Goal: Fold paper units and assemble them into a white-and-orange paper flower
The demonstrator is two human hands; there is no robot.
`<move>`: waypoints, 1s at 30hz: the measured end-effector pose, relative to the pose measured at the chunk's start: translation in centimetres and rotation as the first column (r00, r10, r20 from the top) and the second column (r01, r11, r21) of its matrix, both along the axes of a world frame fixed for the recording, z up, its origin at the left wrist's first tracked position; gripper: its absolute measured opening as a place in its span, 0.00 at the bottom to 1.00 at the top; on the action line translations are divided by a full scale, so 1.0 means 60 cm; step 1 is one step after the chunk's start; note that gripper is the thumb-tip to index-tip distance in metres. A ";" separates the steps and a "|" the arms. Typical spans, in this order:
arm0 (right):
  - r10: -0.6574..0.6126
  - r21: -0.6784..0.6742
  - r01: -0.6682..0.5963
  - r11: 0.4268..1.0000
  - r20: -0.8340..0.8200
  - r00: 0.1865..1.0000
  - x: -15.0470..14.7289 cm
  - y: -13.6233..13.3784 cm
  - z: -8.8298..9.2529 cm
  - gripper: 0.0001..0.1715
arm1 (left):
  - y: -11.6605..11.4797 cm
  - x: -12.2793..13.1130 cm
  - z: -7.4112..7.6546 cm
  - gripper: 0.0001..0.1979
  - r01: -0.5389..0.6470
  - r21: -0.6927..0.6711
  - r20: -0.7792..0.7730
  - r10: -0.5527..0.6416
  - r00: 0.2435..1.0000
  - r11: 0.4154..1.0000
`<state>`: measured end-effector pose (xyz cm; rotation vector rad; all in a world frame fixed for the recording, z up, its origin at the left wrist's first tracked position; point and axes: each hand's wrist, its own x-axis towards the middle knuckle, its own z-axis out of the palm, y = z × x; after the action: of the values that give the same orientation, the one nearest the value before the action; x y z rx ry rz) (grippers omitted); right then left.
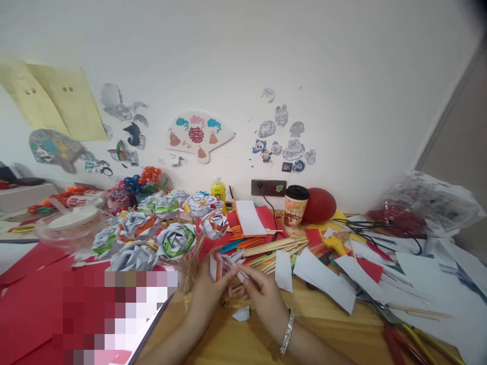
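Note:
In front of me, my left hand point(207, 284) is closed around a partly built folded-paper flower point(217, 266), white with an orange strip. My right hand point(262, 289) pinches a white folded paper piece point(240, 274) at the flower's right side. Both hands are close together just above the wooden table point(213, 344). Under them lies a small folded white paper point(241, 314). Finished-looking paper flowers point(177, 241), white with green or orange, stand bunched left of my hands. The fingertips partly hide how the pieces join.
Wooden sticks point(274, 247), white paper strips point(323, 279) and red paper point(30, 304) cover much of the table. A lidded cup point(296, 208), a red balloon point(320, 205) and a yellow bottle point(218, 191) stand by the wall. Red-handled pliers point(397, 339) lie front right.

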<state>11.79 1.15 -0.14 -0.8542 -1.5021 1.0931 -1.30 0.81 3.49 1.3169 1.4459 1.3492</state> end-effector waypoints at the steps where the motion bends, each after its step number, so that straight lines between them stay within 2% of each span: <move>1: -0.006 -0.013 0.006 1.000 -0.004 1.000 -0.001 0.000 -0.001 0.20 | 0.000 -0.001 0.000 0.23 0.002 0.004 -0.014 -0.002 1.000 1.000; 6: -0.050 0.027 0.050 0.998 0.004 0.999 -0.003 -0.003 -0.003 0.19 | 0.001 -0.003 -0.011 0.24 0.038 0.004 -0.050 -0.038 0.998 0.999; 12: -0.077 0.118 0.069 0.991 0.065 0.995 0.001 -0.002 -0.008 0.20 | -0.002 -0.001 -0.016 0.21 0.001 0.022 -0.078 0.001 0.997 1.000; 16: -0.074 0.162 0.056 0.985 0.104 0.992 0.002 -0.001 -0.006 0.21 | -0.004 0.001 -0.013 0.21 0.014 0.024 -0.008 -0.013 1.000 1.000; 22: -0.102 0.195 0.066 0.979 0.179 0.978 0.004 -0.010 0.009 0.16 | -0.006 0.005 -0.008 0.18 0.077 0.002 0.135 -0.077 0.988 0.997; 25: -0.123 0.208 0.081 0.975 0.195 0.973 0.007 -0.009 0.007 0.18 | 0.001 -0.003 -0.006 0.18 0.035 0.001 0.164 -0.035 0.986 0.999; 28: -0.194 0.207 0.157 0.966 0.177 0.965 0.009 -0.004 -0.003 0.21 | 0.008 -0.011 -0.003 0.17 -0.036 0.020 0.163 0.033 0.986 0.999; 30: -0.213 0.206 0.178 0.962 0.166 0.963 0.008 0.000 -0.011 0.21 | 0.009 -0.010 -0.004 0.17 -0.025 0.019 0.173 0.022 0.985 1.000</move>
<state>12.30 1.13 -0.77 -0.9689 -1.6083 0.7270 -1.90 1.35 3.26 1.1679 1.3361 1.4597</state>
